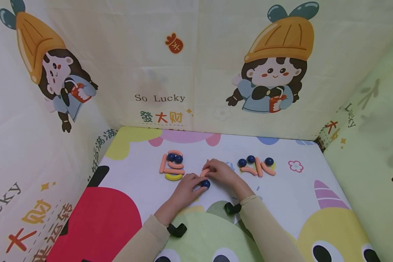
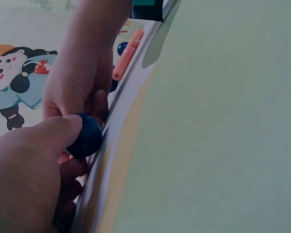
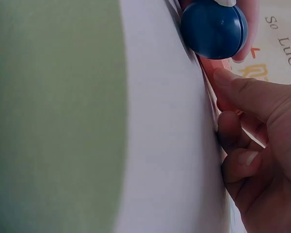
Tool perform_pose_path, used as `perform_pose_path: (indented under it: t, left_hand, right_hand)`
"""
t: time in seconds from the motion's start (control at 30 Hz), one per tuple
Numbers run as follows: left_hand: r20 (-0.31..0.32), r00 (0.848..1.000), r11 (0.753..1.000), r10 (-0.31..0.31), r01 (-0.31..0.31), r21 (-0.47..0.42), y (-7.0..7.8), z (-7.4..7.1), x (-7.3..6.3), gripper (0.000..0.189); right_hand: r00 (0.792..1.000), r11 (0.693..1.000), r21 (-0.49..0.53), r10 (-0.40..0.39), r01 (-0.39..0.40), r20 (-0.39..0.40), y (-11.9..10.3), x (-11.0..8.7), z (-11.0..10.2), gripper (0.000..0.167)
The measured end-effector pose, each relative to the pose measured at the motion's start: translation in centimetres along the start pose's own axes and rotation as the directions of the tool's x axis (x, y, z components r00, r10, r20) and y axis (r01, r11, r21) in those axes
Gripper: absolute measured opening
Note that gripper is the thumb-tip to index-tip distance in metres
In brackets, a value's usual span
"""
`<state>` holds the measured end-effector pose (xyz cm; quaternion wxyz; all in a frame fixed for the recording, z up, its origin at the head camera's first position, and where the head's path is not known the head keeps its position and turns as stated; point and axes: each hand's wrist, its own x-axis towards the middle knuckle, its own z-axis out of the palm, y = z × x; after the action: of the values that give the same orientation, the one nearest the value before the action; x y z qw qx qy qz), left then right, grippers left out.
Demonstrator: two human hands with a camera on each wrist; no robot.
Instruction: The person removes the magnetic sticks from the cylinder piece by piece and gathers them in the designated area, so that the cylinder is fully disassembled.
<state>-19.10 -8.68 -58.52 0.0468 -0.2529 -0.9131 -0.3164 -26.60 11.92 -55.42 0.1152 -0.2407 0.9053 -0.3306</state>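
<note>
My left hand [image 1: 186, 191] pinches a dark blue ball [image 1: 205, 184] low over the table; in the left wrist view its thumb lies on the ball [image 2: 87, 138] and the fingers curl behind. Just beyond it, my right hand [image 1: 224, 174] holds a pink sausage-shaped piece [image 1: 204, 172] between thumb and fingers. The right wrist view shows that piece [image 3: 214, 77] close beside the blue ball [image 3: 213, 29], partly hidden by the thumb. Left of the hands lies a group of pink pieces [image 1: 174, 171], two blue balls [image 1: 178, 159] and a yellow banana-shaped piece [image 1: 173, 177].
To the right lies another group: pink pieces [image 1: 258, 166] and three blue balls [image 1: 250, 159], with something yellow partly hidden under them. A printed cloth [image 1: 213, 116] stands as walls behind and at both sides. The tabletop [image 1: 291, 189] bears large cartoon prints.
</note>
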Motion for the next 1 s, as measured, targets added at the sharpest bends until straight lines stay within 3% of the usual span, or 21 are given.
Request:
perform_pose_path:
  t: [0.3, 0.57, 0.8, 1.0]
  left_hand:
    - [0.011, 1.000, 1.000, -0.014, 0.014, 0.000, 0.3, -0.1, -0.1, 0.039]
    - [0.017, 1.000, 1.000, -0.019, 0.019, 0.000, 0.2, 0.0, -0.1, 0.040]
    - [0.019, 0.999, 0.999, -0.033, 0.033, 0.003, 0.1, 0.1, 0.0, 0.039]
    - [0.038, 0.998, 0.998, -0.054, 0.055, -0.014, 0.2, -0.1, 0.0, 0.042]
  right_hand:
    - [0.997, 0.998, -0.030, -0.060, 0.059, -0.051, 0.7, -0.8, -0.3, 0.018]
    - [0.988, 0.999, 0.024, 0.031, -0.028, -0.150, 1.5, -3.1, -1.4, 0.025]
    - [0.966, 0.997, 0.017, 0.083, -0.082, -0.246, 3.1, -6.2, -3.0, 0.017]
    - [0.941, 0.986, 0.084, 0.164, -0.145, -0.296, 4.8, -9.4, -4.4, 0.018]
